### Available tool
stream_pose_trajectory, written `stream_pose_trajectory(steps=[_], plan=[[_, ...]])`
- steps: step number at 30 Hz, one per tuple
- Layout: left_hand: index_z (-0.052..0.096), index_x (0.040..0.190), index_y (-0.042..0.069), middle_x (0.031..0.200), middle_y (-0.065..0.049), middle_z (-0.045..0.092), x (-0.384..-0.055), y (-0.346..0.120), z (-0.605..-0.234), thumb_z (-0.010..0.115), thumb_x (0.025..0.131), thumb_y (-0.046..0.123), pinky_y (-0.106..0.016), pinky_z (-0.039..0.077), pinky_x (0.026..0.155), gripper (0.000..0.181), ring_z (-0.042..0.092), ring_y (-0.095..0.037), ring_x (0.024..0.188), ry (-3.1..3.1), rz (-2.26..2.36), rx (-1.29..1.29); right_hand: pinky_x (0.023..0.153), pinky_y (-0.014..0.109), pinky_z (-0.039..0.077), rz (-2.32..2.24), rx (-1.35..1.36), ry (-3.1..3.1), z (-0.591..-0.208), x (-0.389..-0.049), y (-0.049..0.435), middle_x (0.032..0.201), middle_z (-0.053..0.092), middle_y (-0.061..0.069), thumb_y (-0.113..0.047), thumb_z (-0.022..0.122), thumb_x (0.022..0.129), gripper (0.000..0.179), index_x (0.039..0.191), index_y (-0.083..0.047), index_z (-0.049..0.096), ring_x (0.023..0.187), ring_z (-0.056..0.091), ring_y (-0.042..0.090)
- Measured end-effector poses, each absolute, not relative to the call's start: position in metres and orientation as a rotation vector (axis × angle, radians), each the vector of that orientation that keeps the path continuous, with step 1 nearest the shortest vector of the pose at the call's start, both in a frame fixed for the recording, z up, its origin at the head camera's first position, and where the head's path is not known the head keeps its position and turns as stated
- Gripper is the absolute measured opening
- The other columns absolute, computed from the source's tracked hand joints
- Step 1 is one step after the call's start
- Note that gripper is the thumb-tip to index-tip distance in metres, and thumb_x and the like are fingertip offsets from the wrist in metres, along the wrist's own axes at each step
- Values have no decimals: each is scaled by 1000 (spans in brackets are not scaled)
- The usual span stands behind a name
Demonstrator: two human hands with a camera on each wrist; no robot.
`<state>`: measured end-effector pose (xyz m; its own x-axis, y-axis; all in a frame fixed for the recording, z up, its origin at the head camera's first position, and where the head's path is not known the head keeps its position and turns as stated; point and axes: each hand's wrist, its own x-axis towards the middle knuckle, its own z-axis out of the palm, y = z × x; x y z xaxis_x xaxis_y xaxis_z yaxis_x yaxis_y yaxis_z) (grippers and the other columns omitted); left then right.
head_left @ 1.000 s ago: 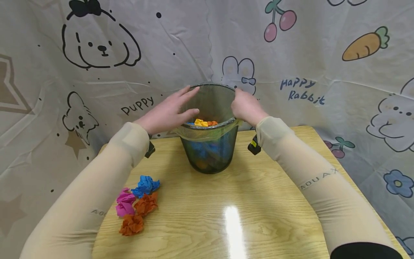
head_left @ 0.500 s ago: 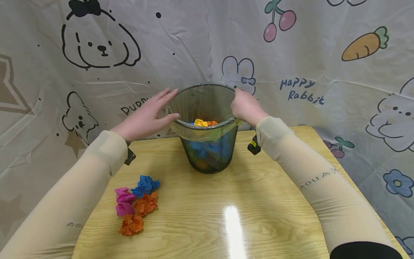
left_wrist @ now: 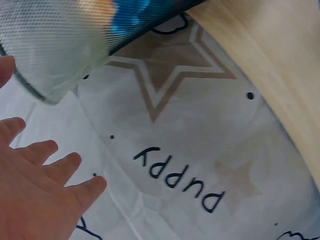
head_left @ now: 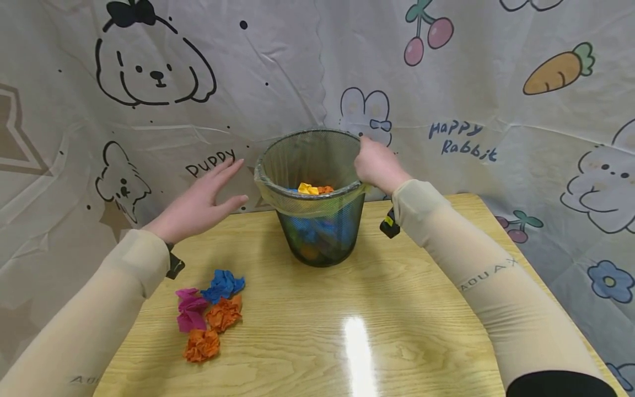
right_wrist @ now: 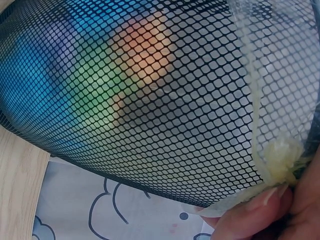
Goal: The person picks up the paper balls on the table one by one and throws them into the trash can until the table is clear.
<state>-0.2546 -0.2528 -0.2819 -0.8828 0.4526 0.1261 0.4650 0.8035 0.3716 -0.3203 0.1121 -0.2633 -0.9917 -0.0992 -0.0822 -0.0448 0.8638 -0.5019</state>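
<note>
A black mesh wastebasket (head_left: 322, 248) stands upright on the table, lined with a thin yellowish bin bag (head_left: 278, 201) folded over its rim. Crumpled yellow paper (head_left: 308, 189), orange paper (head_left: 326, 189) and blue paper show inside. My right hand (head_left: 381, 164) grips the right side of the rim; in the right wrist view its fingers (right_wrist: 255, 207) hold the bag's edge beside a bunched knot (right_wrist: 284, 155). Left of the wastebasket, my left hand (head_left: 200, 199) hangs in the air with fingers spread, touching nothing. In the left wrist view, the fingers (left_wrist: 62, 167) are apart from the rim.
At the table's left lie crumpled paper balls: one blue (head_left: 223, 285), one pink (head_left: 190, 310), and two orange, the farther (head_left: 225, 313) and the nearer (head_left: 202, 345). A printed cloth (head_left: 278, 66) hangs behind the wooden table (head_left: 397, 331).
My left hand has moved off the wastebasket's rim, leftward and down toward the paper balls. The right hand and the wastebasket have stayed in place.
</note>
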Motion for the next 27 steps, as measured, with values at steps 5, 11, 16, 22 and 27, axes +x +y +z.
stream_pose_trajectory(steps=[5, 11, 16, 22, 27], plan=[[14, 167, 26, 171, -10, 10, -248, -260, -303, 57, 103, 48, -66, 26, 114, 79, 24, -42, 151, -3007, -617, -731, 73, 40, 49, -787, -103, 2928, -263, -319, 112, 168, 18, 17, -6, 28, 104, 65, 165, -4, 5, 71, 49, 22], [15, 167, 24, 170, -15, 13, -242, -266, -331, 57, 101, 54, -66, 28, 114, 84, 26, -45, 149, -3092, -625, -722, 68, 39, 49, -781, -103, 2934, -263, -320, 111, 167, 22, 18, -6, 28, 104, 65, 165, -4, 5, 59, 42, 17], [15, 167, 23, 169, -17, 14, -237, -270, -351, 59, 100, 56, -65, 33, 112, 86, 33, -46, 146, -3166, -566, -694, 68, 40, 48, -779, -119, 2944, -263, -320, 111, 166, 23, 19, -6, 28, 104, 64, 164, -3, 6, 62, 43, 19], [24, 165, 12, 164, -28, 22, -229, -274, -371, 64, 98, 48, -67, 31, 112, 85, 30, -51, 145, -3295, -538, -649, 66, 39, 47, -775, -126, 2946, -263, -320, 111, 165, 27, 20, -7, 28, 104, 64, 164, -2, 8, 57, 40, 17], [27, 162, 4, 159, -35, 25, -222, -275, -387, 65, 97, 46, -66, 39, 106, 87, 39, -52, 139, -3416, -540, -556, 62, 37, 46, -780, -123, 2942, -264, -321, 111, 166, 25, 19, -7, 27, 104, 64, 164, -3, 7, 53, 36, 15]])
